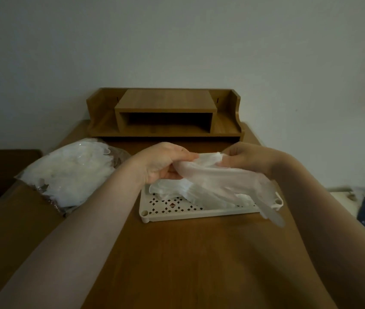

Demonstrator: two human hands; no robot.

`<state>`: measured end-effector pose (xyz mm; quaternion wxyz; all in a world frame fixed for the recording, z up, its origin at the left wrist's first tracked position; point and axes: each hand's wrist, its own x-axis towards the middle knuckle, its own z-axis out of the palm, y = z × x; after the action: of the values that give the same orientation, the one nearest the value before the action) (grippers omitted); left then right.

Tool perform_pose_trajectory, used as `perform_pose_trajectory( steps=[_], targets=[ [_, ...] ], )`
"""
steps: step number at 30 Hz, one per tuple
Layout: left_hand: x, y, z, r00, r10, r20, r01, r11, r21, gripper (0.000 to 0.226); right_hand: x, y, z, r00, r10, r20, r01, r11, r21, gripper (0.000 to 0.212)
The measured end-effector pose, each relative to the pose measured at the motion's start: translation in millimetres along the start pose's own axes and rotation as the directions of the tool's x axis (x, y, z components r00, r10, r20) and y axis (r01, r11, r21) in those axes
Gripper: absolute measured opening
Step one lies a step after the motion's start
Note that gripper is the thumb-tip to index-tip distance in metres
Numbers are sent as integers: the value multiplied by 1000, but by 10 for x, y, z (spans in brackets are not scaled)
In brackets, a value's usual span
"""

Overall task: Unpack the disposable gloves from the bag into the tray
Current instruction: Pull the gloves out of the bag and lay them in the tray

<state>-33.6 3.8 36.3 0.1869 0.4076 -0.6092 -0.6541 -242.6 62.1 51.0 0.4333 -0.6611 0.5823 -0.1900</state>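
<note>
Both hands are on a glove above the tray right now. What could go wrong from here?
1. The glove, pinched at its cuff between the left hand and right hand, trails its fingers past the right rim of the tray; released here, it might land partly on the desk.
2. The gloves in the tray lie loose, so dragging this one across could pull them out.
3. The bag sits near the desk's left edge; a careless reach might nudge it off.

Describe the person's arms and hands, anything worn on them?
Both forearms are bare up to the frame's edge: no sleeves visible. The left hand and right hand wear no gloves, and no rings, watch or bracelets show in this dim view.
</note>
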Motion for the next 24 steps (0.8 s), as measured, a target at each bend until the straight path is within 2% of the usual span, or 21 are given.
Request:
perform_pose_trajectory(
  steps=[2,5,7,9,11,13,16,19,21,24],
  targets=[
    [65,-101,51,996,54,-75,-52,998,30,11,-51,116,-148,994,58,94,-61,998,27,58],
    [140,-241,100,969,120,-218,-115,993,34,17,-74,355,-343,976,114,187,-140,982,129,42],
    [168,-299,121,938,156,-311,-147,988,52,19,-94,454,-413,983,146,115,-157,983,93,21],
    [193,-320,112,900,209,-381,-160,974,158,21,-68,526,-472,990,140,8,-140,984,107,19],
    [222,-335,84,876,247,-415,-145,954,263,23,-20,558,-522,984,174,-37,-162,963,215,19],
    [238,-373,52,863,246,-440,-91,934,345,24,60,586,-535,975,214,-60,-195,954,225,16],
    [294,-467,20,856,224,-466,55,857,512,26,203,578,-464,941,254,-222,-255,967,27,16],
    [361,-515,-6,854,204,-479,170,761,627,30,371,534,-359,889,181,-421,-282,940,-190,18],
    [392,-516,-24,855,209,-475,214,691,691,34,489,508,-300,871,138,-471,-287,922,-261,17],
    [434,-511,0,850,260,-458,284,506,815,51,604,518,-226,876,95,-472,-285,892,-350,18]
  ],
)
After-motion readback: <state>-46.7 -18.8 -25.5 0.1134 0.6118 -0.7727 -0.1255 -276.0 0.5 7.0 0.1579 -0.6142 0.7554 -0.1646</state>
